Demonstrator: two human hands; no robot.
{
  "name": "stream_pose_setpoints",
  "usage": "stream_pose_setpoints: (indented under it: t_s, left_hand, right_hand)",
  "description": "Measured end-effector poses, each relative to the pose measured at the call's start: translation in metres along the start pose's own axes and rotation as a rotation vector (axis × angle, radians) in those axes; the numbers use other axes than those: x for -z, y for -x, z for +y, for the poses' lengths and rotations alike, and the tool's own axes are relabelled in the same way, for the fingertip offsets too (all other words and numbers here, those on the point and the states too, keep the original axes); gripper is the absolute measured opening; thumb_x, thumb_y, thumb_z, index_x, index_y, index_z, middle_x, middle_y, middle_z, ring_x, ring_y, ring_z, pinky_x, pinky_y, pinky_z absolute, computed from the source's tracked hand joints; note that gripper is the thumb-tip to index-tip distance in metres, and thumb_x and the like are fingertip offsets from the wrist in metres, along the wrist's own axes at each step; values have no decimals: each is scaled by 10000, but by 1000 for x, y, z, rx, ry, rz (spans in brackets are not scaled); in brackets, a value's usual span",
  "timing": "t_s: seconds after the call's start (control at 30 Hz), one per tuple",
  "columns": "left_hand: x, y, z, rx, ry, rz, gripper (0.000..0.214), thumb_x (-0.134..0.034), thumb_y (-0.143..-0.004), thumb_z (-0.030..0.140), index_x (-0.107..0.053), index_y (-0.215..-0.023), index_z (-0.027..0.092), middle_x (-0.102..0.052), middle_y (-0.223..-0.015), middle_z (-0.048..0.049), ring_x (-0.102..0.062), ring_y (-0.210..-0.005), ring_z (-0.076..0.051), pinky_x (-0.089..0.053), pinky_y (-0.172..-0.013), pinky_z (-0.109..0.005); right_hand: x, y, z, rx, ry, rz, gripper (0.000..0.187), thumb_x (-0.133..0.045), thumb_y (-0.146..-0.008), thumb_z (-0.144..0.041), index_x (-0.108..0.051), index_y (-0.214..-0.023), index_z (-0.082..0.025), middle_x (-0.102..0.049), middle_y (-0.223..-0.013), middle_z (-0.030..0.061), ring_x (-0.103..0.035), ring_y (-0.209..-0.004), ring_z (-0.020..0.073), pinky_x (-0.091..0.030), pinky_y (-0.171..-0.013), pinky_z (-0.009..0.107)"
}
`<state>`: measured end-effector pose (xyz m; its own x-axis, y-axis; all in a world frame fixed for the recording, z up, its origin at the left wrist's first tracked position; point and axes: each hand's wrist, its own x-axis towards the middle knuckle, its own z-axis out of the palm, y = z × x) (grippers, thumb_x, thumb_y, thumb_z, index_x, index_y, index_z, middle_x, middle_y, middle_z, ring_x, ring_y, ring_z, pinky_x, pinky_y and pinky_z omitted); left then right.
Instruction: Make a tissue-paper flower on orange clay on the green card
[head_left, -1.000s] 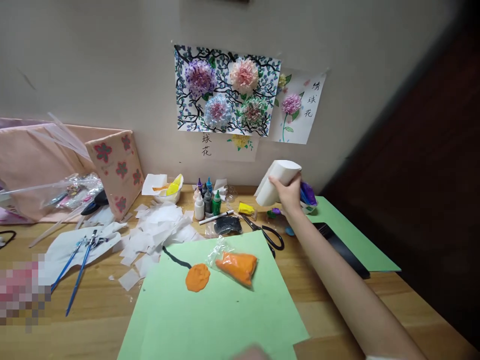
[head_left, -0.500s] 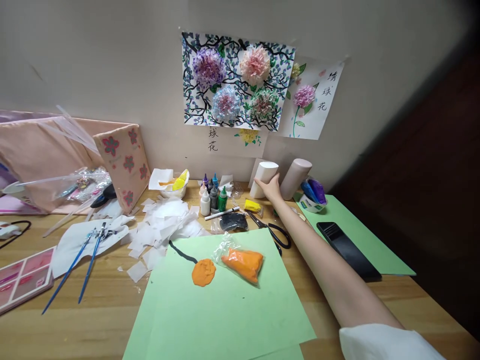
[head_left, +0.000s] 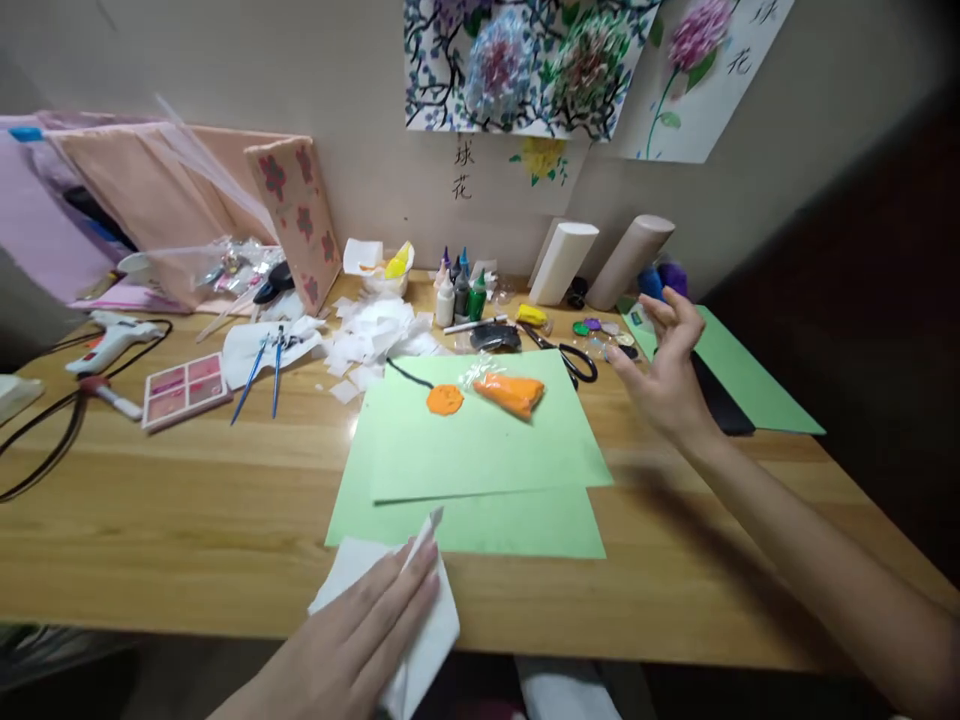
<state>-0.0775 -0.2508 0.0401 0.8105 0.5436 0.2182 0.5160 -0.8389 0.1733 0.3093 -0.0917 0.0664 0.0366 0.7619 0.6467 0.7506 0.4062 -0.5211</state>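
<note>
At the table's front edge, my left hand (head_left: 375,610) grips a white tissue (head_left: 439,620), its fingers straight and together across it. Raised over the right side of the table, my right hand (head_left: 671,375) holds nothing, its fingers apart. Between the hands lie green paper sheets (head_left: 480,460). On the upper sheet rests a flat orange clay disc (head_left: 445,399) with a dark clay strip (head_left: 409,374) running from it. Beside the disc is a bag of orange clay (head_left: 514,394). Black-handled scissors (head_left: 577,362) lie just past the sheet's far corner.
At the back stand several paint bottles (head_left: 460,295), a white container (head_left: 566,262) and a pinkish one (head_left: 634,260). White paper scraps (head_left: 382,330), brushes (head_left: 276,375), a palette (head_left: 186,390) and a glue gun (head_left: 116,335) lie leftward. A black phone (head_left: 720,390) lies at right.
My right hand has let go of the white container at the back and drawn back toward me, opening. My left hand has come into view with the tissue. The view has tilted down.
</note>
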Motion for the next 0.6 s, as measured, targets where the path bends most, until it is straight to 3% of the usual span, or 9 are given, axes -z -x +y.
stream_pose_setpoints:
  t_s: [0.07, 0.13, 0.23, 0.27, 0.33, 0.47, 0.53, 0.6]
  left_hand:
    - [-17, 6, 13, 68, -43, -42, 775, -254, -697, -74, -133, -1451, 61, -258, -1482, -145, -289, -1352, -233, -313, -1098, -340]
    - [-36, 8, 26, 92, -99, -35, 813, -265, -662, -58, -102, -1452, 40, -265, -1472, -162, -265, -1358, -268, -299, -1105, -385]
    - [-60, -1, 47, 5, -154, -10, 728, -310, -713, 40, -188, -1430, -4, -285, -1455, -182, -262, -1352, -306, -297, -1110, -377]
    - [-65, -8, 53, -42, -180, -36, 711, -319, -717, 49, -218, -1418, -17, -272, -1459, -190, -264, -1350, -311, -286, -1117, -381]
    - [-75, -28, 65, -119, -233, 23, 646, -321, -759, 82, -272, -1391, -40, -278, -1452, -211, -283, -1341, -318, -267, -1120, -394]
    - [-85, -59, 79, -182, -298, 72, 592, -327, -830, 146, -276, -1383, -58, -247, -1453, -240, -307, -1333, -314, -237, -1127, -404]
    - [-83, -54, 74, -150, -291, 94, 607, -312, -807, 100, -258, -1392, -53, -247, -1457, -226, -317, -1329, -306, -255, -1120, -403]
    - [-76, -33, 60, -77, -260, 121, 672, -291, -745, 15, -206, -1408, -51, -292, -1440, -215, -329, -1326, -290, -302, -1096, -393]
  right_hand:
    - [5, 18, -18, 15, -7, -40, 709, -593, -790, -316, -175, -1360, -263, -313, -1389, 100, -295, -1336, 236, -245, -1110, 505]
    - [4, 30, -32, 16, -10, -67, 693, -584, -801, -314, -179, -1359, -251, -308, -1394, 108, -292, -1338, 244, -242, -1112, 506]
    - [-1, 41, -49, 14, -36, -92, 663, -558, -823, -325, -177, -1358, -230, -309, -1399, 124, -295, -1338, 260, -248, -1115, 493]
    - [-3, 43, -54, 13, -46, -97, 660, -551, -827, -332, -173, -1358, -228, -310, -1401, 125, -294, -1338, 263, -249, -1115, 494]
    - [-7, 47, -61, 7, -58, -107, 669, -549, -827, -346, -162, -1361, -227, -295, -1412, 124, -286, -1340, 266, -245, -1117, 501]
    - [-11, 58, -65, 12, -81, -135, 693, -563, -816, -333, -153, -1366, -235, -259, -1430, 115, -270, -1345, 260, -232, -1123, 501]
    - [-12, 63, -64, -4, -95, -165, 677, -558, -822, -316, -160, -1365, -239, -270, -1424, 113, -269, -1345, 250, -226, -1126, 490]
    - [-13, 68, -62, -24, -108, -192, 662, -555, -829, -306, -167, -1361, -241, -279, -1421, 113, -270, -1345, 241, -226, -1127, 478]
